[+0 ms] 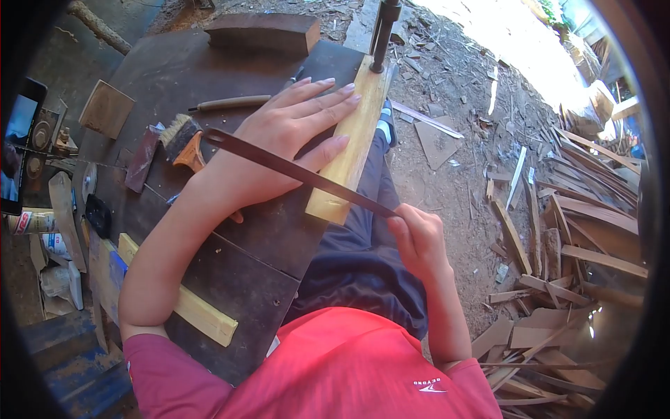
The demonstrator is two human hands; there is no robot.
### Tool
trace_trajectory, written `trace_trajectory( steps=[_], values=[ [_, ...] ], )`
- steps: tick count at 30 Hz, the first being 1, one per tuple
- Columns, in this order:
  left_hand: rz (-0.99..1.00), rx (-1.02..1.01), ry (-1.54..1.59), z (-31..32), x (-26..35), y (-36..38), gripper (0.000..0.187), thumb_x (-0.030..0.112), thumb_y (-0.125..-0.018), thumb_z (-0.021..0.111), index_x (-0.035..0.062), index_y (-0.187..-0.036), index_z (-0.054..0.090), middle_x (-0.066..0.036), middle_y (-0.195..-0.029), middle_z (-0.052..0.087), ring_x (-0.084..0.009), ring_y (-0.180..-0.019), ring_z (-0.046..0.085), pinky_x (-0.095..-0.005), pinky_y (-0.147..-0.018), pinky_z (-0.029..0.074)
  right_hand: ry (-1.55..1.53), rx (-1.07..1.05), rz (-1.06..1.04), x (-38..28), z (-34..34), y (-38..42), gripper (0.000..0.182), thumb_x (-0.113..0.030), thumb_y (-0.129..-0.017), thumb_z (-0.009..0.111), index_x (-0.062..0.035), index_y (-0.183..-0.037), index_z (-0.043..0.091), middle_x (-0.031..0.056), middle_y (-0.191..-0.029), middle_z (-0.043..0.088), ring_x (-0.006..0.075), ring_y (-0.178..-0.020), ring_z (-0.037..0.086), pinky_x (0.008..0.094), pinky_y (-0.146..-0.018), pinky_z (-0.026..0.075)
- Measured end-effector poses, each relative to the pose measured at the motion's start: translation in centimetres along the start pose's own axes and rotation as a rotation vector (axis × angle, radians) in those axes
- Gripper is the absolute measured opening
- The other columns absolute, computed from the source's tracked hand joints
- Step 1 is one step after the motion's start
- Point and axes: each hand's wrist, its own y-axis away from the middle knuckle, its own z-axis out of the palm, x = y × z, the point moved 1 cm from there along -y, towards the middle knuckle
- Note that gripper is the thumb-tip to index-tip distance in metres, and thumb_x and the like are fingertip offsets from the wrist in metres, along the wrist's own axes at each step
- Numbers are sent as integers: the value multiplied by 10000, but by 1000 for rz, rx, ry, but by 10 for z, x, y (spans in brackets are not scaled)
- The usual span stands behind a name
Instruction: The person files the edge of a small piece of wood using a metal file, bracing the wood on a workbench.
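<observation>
One pale wooden strip [351,150] lies along the edge of the dark table [258,241], with a clamp [381,45] set on its far end, so the fixing looks done. The person's right hand [420,241] is closed around one end of a long, flat dark bar [300,172], which crosses above the left forearm and the strip's near end; whether it touches the wood cannot be told. The left hand [286,129] is open, fingers spread, fingertips at the strip. The near end looks squared off, but how much work the strip has had, or still needs, is unclear. A second pale strip [202,314] lies loose, well apart.

A brush [187,144], a dark red block [143,159], a slim wooden-handled tool [234,103], a square wooden piece [107,109] and a large curved block [265,33] share the tabletop. Beyond it, chips litter the bare ground [447,192], offcuts [604,260] lie heaped at the right, and strong light falls across the far side.
</observation>
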Motion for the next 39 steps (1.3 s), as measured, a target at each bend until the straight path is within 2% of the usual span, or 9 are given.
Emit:
trace_trajectory(
  steps=[3,6,11,15,23,30,33,38,39],
  values=[
    [-8,8,5,-1,0,1,488,270,-1042,584,81,-1492,568,-136,-1528,560,-322,-1467,456,-455,-1252,311,18,4,35,27,-8,21,287,-190,-1045,585,-13,-819,580,159,-665,534,363,-572,579,418,-542,429],
    [3,18,8,1,-3,2,488,268,-1040,584,80,-1490,570,-138,-1523,564,-325,-1463,461,-454,-1253,311,26,-8,17,32,-9,25,232,-137,-967,691,-31,-812,555,156,-684,548,386,-582,570,428,-535,440],
    [6,14,-14,2,-1,-1,486,261,-1039,583,79,-1490,569,-134,-1517,571,-326,-1460,464,-459,-1250,316,1,61,-37,-39,12,-26,245,-151,-967,700,-35,-813,549,159,-675,545,385,-575,567,440,-527,440],
    [1,17,-12,1,-1,1,488,255,-1036,586,76,-1490,569,-135,-1514,574,-329,-1459,464,-461,-1247,319,-3,79,-77,-45,16,-36,234,-145,-968,699,-37,-815,559,161,-662,538,380,-566,567,438,-527,443],
    [19,55,23,3,-6,6,489,265,-1040,583,69,-1488,568,-143,-1517,568,-332,-1457,465,-459,-1246,317,37,66,13,58,2,38,213,-141,-979,647,-29,-809,584,153,-639,552,353,-548,595,446,-535,444],
    [9,4,5,1,-3,2,496,276,-1045,572,68,-1495,560,-139,-1534,554,-333,-1459,462,-456,-1244,319,19,46,-139,-32,13,-35,240,-154,-973,693,-46,-816,548,149,-675,552,365,-567,592,439,-512,432],
    [10,-1,-1,1,-3,2,501,279,-1046,572,63,-1498,555,-138,-1539,549,-332,-1462,460,-456,-1245,318,81,63,-138,-53,10,-42,248,-163,-974,697,-44,-819,544,160,-690,554,362,-566,593,439,-511,427],
    [26,20,-1,4,-4,5,502,268,-1044,578,64,-1502,552,-140,-1535,552,-326,-1455,466,-453,-1246,316,44,34,-94,14,5,3,213,-149,-999,650,-44,-827,579,145,-662,545,366,-554,586,442,-527,434],
    [22,18,3,3,-3,4,502,265,-1045,579,64,-1503,551,-140,-1535,553,-325,-1455,467,-452,-1247,315,82,43,-75,36,4,21,249,-180,-1022,597,-44,-814,585,142,-641,549,355,-548,596,437,-535,441]
  ],
)
